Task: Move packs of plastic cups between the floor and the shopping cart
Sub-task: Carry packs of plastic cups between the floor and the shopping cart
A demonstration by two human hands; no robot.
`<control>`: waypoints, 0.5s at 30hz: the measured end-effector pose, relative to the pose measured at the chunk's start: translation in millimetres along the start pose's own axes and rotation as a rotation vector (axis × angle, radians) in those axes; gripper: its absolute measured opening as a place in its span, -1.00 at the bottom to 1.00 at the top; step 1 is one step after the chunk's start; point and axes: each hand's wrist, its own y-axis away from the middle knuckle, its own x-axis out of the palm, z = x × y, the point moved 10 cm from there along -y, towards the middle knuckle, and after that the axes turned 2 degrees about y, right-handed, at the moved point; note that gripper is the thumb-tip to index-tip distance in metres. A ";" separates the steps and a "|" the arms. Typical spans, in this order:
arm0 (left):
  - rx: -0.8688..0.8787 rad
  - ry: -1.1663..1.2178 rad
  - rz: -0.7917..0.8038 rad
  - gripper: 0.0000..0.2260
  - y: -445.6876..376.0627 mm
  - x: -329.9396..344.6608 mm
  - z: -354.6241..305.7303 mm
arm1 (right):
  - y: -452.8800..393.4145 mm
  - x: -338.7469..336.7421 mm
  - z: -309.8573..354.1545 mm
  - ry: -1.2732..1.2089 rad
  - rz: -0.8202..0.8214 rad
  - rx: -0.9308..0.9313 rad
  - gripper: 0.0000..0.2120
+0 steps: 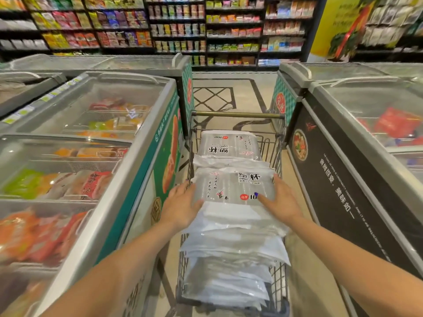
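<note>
A pack of plastic cups (pixel 233 186), clear with black and red print on its face, is held from both sides at the top of the load in the shopping cart (pixel 278 280). The fingers of the left hand (pixel 180 205) are spread and laid flat against the pack's left edge, pressing rather than curling round it. The right hand (pixel 282 200) is set against the right edge, its thumb laid across the printed face and its fingers wrapped round the far side, where they are mostly hidden, so how tightly they close can only be taken as a probable grasp. Both forearms are stretched forward from the bottom corners of the view. Under the held pack more packs of the same clear wrapping are stacked, filling the cart from its near end upward, and a second printed pack (pixel 229 146) is lying just beyond it, toward the cart handle (pixel 238 115) at the far end. The cart is stood in a narrow aisle between two rows of chest freezers. The left freezer (pixel 146 138) is closed by sliding glass lids, through which orange, red and green packets are seen; the right freezer (pixel 338 143) carries a dark side panel with white lettering and a bowl picture. Tiled floor (pixel 231 92) with a dark lattice pattern is seen beyond the cart, and stocked shelves (pixel 178 28) are ranged along the back.
</note>
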 end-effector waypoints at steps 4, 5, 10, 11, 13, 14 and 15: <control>0.110 -0.098 -0.082 -0.38 20.8 -43.4 -6.5 | 38.0 -16.2 62.1 0.141 -0.019 -0.249 -0.20; 0.102 -0.097 -0.088 -0.38 29.9 -51.9 -2.7 | 49.4 -18.8 76.7 0.152 -0.020 -0.291 -0.22; -0.010 -0.108 -0.179 -0.37 99.3 -105.0 43.6 | 100.4 -16.6 152.6 0.207 0.028 -0.489 -0.23; -0.041 -0.108 -0.190 -0.36 116.5 -113.9 58.5 | 109.4 -14.2 169.8 0.207 0.050 -0.530 -0.21; -0.106 -0.118 -0.241 -0.37 154.8 -133.9 88.3 | 126.0 -8.7 207.8 0.191 0.093 -0.616 -0.16; -0.140 -0.136 -0.278 -0.37 175.5 -144.3 101.9 | 134.8 -5.7 228.6 0.177 0.104 -0.671 -0.15; -0.177 -0.152 -0.312 -0.36 198.7 -154.6 113.6 | 145.8 -3.1 251.8 0.162 0.110 -0.734 -0.15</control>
